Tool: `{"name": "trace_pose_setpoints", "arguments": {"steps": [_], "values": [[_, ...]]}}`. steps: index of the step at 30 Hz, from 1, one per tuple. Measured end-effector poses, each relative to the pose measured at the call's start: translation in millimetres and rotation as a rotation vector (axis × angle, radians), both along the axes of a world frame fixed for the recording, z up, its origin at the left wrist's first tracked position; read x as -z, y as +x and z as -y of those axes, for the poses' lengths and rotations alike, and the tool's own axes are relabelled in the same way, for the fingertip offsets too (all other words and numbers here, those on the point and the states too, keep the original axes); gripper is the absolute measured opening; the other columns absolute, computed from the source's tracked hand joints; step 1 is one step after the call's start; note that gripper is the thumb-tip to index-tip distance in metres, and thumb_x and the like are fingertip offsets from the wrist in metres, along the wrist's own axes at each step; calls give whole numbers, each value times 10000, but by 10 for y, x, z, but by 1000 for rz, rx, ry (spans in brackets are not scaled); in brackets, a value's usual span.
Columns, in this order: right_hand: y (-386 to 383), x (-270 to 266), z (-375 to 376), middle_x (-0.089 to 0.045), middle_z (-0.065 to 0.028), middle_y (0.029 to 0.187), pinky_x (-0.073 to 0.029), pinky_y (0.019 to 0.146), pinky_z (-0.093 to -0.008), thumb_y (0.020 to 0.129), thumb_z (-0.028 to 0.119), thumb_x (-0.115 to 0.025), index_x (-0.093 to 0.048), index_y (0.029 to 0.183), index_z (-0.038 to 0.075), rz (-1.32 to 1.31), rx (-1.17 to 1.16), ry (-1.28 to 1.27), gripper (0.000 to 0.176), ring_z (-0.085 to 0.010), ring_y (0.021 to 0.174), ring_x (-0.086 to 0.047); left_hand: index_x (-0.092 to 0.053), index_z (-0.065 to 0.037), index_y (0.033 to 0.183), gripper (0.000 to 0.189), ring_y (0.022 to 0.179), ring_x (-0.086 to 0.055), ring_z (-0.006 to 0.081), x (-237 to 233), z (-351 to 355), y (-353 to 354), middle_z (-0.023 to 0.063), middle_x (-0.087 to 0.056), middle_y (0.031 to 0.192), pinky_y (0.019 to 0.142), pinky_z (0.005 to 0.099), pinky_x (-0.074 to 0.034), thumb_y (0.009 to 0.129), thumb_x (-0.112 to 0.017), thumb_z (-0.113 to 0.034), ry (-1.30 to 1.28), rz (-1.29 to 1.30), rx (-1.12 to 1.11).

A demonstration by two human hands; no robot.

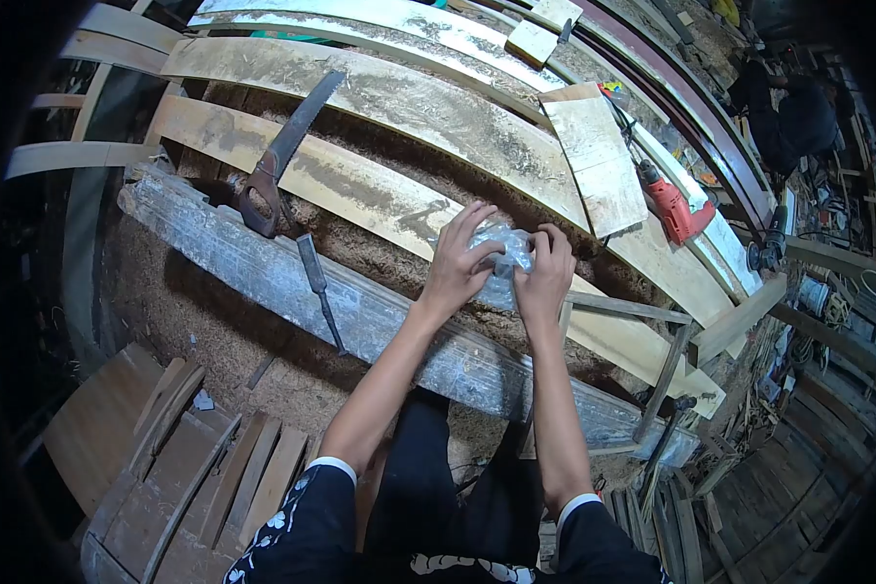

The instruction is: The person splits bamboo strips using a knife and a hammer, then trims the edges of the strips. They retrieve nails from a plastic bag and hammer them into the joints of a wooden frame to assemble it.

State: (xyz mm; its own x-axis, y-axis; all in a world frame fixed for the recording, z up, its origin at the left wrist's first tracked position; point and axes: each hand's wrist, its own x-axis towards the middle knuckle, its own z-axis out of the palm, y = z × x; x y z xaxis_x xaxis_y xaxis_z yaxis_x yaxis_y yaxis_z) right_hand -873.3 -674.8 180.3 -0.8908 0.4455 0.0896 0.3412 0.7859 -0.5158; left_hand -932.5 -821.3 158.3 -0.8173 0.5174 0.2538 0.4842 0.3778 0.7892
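Note:
My left hand (455, 261) and my right hand (547, 277) hold a crumpled clear plastic bag (502, 263) between them, above the light boards. The fingers of both hands are bent onto the plastic from either side. What is inside the bag is too unclear to tell. To the left, a handsaw (287, 146) with a brown handle lies across a light board (350, 190). A chisel (315, 282) rests on the worn grey beam (370, 321) between the saw and my left forearm.
A red power drill (674, 202) lies at the right beside a flat wood piece (599, 161). An angle grinder (769, 248) is farther right. Curved wood pieces (180, 428) stand at lower left. Another person (798, 117) is at upper right.

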Motion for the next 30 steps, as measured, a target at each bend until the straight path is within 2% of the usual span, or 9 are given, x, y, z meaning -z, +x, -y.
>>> {"name": "trace_pose_setpoints", "arguments": {"steps": [2, 6, 9, 12, 16, 18, 22, 25, 30], "values": [[-72, 53, -4, -579, -155, 1092, -495, 714, -485, 697, -56, -689, -530, 1056, 46, -170, -116, 117, 405, -411, 920, -625, -697, -117, 1045, 396, 1346, -465, 320, 7, 83, 4, 106, -552, 1403, 1087, 475, -371, 679, -703, 33, 57, -4, 27], [-138, 294, 70, -583, -137, 1183, -466, 909, -457, 657, -96, -670, -566, 1115, 76, 232, -44, -164, 501, -360, 1099, -581, -672, -121, 1082, 388, 1363, -446, 316, 267, 78, 25, 57, -522, 1463, 1153, 514, -273, 712, -732, -19, -267, -47, 75], [-181, 76, 175, -585, -153, 1288, -415, 1033, -451, 709, -48, -669, -604, 1149, 71, -161, -253, 103, 461, -348, 1198, -556, -659, -131, 1140, 416, 1372, -433, 314, 351, 67, -47, 34, -500, 1491, 1175, 548, -224, 740, -743, -51, -406, -37, 12], [4, 333, 98, -598, -152, 1280, -428, 1019, -446, 723, -53, -659, -638, 1099, 55, -35, -443, 77, 392, -346, 1201, -560, -639, -228, 1271, 514, 1407, -400, 281, 376, 118, -43, 13, -445, 1539, 1194, 567, -178, 779, -752, -128, -498, -36, 9], [87, 432, 47, -607, -153, 1289, -487, 957, -432, 740, -62, -650, -658, 1089, 25, 9, -270, -28, 360, -348, 1172, -590, -604, -320, 1347, 622, 1441, -353, 294, 368, 183, -16, 13, -401, 1567, 1195, 622, -114, 771, -751, -139, -567, -60, 72], [120, 424, 80, -605, -158, 1289, -490, 960, -432, 757, -50, -647, -667, 1101, 13, 13, -239, -40, 350, -352, 1168, -591, -587, -243, 1373, 658, 1432, -362, 336, 331, 175, -8, 30, -441, 1541, 1197, 627, -129, 752, -734, -82, -509, -60, 74], [152, 366, 115, -596, -162, 1306, -436, 1023, -461, 816, 62, -667, -711, 1085, 47, 28, -160, -274, 273, -348, 1182, -586, -589, -189, 1367, 589, 1480, -284, 294, 259, 239, 22, 44, -376, 1580, 1203, 619, -126, 794, -709, -121, -300, -8, 145], [210, 395, 146, -581, -128, 1345, -259, 1117, -546, 807, 208, -732, -733, 1056, 100, 71, -227, -126, 271, -291, 1227, -569, -501, -146, 1442, 667, 1496, -247, 299, 364, 330, 158, 59, -358, 1586, 1192, 656, -78, 804, -694, -116, -476, -15, 151], [178, 453, 247, -597, -103, 1326, -198, 1129, -625, 816, 215, -752, -747, 995, 143, 94, -202, -12, 194, -267, 1233, -570, -424, -106, 1486, 728, 1509, -213, 299, 428, 232, 189, 74, -359, 1580, 1168, 696, -1, 806, -685, -122, -633, -83, 83]]}}
